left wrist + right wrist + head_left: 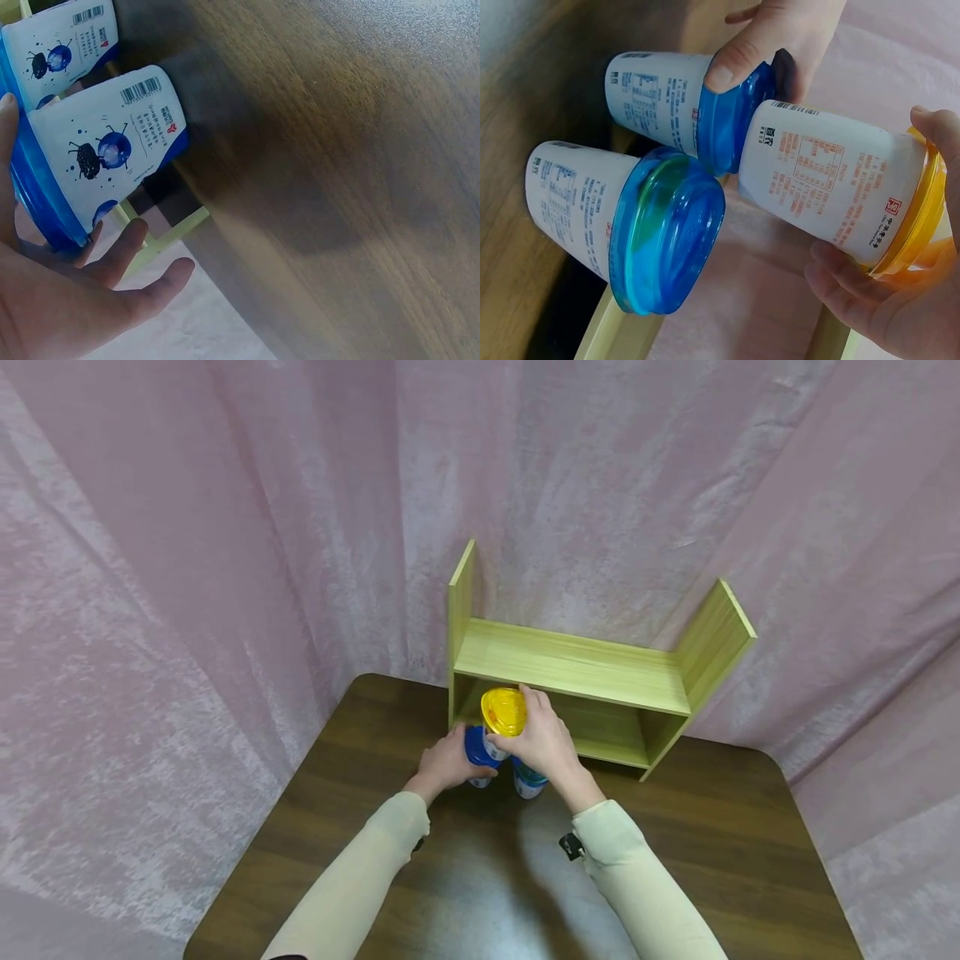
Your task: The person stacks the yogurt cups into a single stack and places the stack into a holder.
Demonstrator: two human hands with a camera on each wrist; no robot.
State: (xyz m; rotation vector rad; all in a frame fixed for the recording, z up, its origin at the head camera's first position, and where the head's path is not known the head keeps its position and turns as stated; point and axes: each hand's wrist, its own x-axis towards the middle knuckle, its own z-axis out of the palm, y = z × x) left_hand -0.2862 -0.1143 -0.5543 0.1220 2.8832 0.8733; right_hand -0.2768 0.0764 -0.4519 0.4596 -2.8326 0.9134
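Note:
In the head view, my right hand (547,743) grips a white cup with a yellow lid (503,712). That cup (829,180) is off the table in the right wrist view, with thumb and fingers around its lid end. On the left, my left hand (446,764) holds a blue-lidded white cup (660,101) near its lid, the thumb on the lid. A second blue-lidded cup (581,206) stands on the table beside it, untouched by either hand. In the left wrist view, a printed white cup (112,142) shows a barcode and blue drawings; some left fingers are spread below its lid.
A light wooden shelf (573,664) with two upright sides stands at the table's back, just behind the cups. The brown wooden table (360,777) has rounded back corners. Pink curtains (337,527) hang behind and around it.

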